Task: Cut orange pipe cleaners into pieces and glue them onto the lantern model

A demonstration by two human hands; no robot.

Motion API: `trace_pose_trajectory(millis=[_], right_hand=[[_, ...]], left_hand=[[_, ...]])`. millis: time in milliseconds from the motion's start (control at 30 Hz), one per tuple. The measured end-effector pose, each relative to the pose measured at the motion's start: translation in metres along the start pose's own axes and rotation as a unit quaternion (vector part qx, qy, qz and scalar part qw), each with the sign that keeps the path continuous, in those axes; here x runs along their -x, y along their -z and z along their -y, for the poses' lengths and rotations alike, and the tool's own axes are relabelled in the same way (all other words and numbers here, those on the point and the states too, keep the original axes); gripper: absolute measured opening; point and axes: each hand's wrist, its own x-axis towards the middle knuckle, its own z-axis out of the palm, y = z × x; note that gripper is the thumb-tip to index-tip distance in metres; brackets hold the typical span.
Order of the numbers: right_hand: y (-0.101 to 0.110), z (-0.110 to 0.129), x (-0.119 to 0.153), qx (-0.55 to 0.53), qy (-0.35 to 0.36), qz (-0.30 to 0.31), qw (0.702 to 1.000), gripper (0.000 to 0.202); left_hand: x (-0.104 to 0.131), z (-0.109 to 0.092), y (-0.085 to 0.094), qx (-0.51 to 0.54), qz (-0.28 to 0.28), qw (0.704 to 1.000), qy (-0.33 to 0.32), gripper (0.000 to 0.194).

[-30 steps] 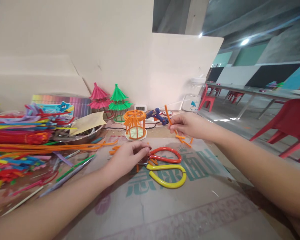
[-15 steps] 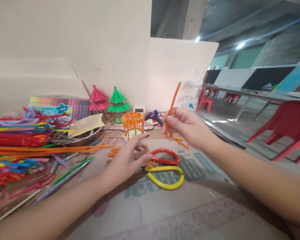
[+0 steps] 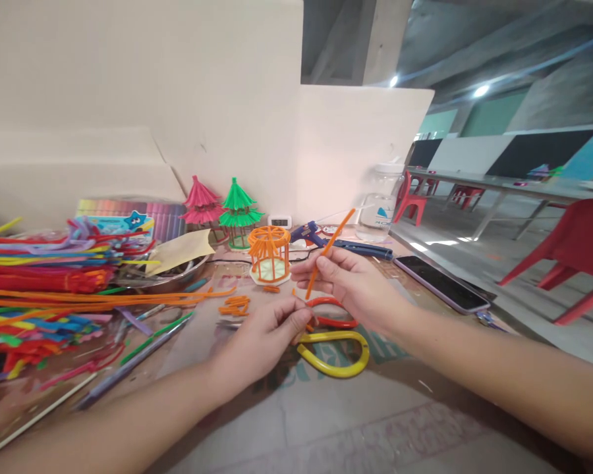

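My right hand pinches an orange pipe cleaner, which slants up to the right. Close on its left is my left hand, thumb and fingers pressed together beside the scissors. An orange bit shows at those fingertips, but I cannot tell what they hold. The scissors lie beneath the hands, with one red and one yellow handle; the left hand covers their middle. Short orange pieces lie left of the hands. Behind them stands an orange pipe-cleaner pavilion on a pale base, its roof partly fringed.
Bundles of coloured pipe cleaners crowd the left. At the back stand a pink model, a green model, a small digital clock, a blue glue gun and a clear bottle. A phone rests at the right edge.
My left hand's fingers have closed together by the scissors. My right hand has come lower and nearer to it, and the pipe cleaner tilts further right. The view has shifted slightly.
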Motion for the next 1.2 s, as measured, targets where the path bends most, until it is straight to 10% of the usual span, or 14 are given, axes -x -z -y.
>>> trace_pose_trajectory(millis=[100, 233, 400, 667, 767, 867, 1033, 1200], right_hand=[[0.014, 0.007, -0.01, 0.045, 0.03, -0.028, 0.998, 0.022], [0.038, 0.018, -0.025, 0.122, 0.069, -0.082, 0.987, 0.028], [0.062, 0.034, -0.036, 0.148, 0.081, -0.132, 0.977, 0.032], [0.071, 0.043, -0.04, 0.126, 0.101, -0.166, 0.973, 0.031], [0.058, 0.035, -0.034, 0.118, 0.062, -0.141, 0.981, 0.031], [0.036, 0.021, -0.023, 0.129, 0.061, -0.09, 0.986, 0.026], [0.007, -0.003, -0.001, 0.142, -0.004, -0.024, 0.99, 0.021], [-0.009, -0.017, 0.011, 0.124, -0.098, 0.001, 0.987, 0.025]], left_hand=[[0.008, -0.006, 0.0, -0.163, 0.007, 0.978, -0.129, 0.037], [0.02, -0.015, -0.002, -0.355, 0.045, 0.839, -0.409, 0.027], [0.032, -0.025, -0.003, -0.406, 0.076, 0.738, -0.534, 0.014], [0.031, -0.021, -0.003, -0.398, 0.077, 0.756, -0.514, 0.015], [0.025, -0.016, -0.007, -0.27, -0.012, 0.883, -0.384, 0.015], [0.014, -0.009, -0.01, -0.028, -0.064, 0.992, -0.103, 0.043], [-0.001, -0.007, -0.013, 0.237, -0.019, 0.971, -0.018, 0.079], [-0.002, -0.011, -0.014, 0.282, 0.002, 0.959, 0.042, 0.057]])
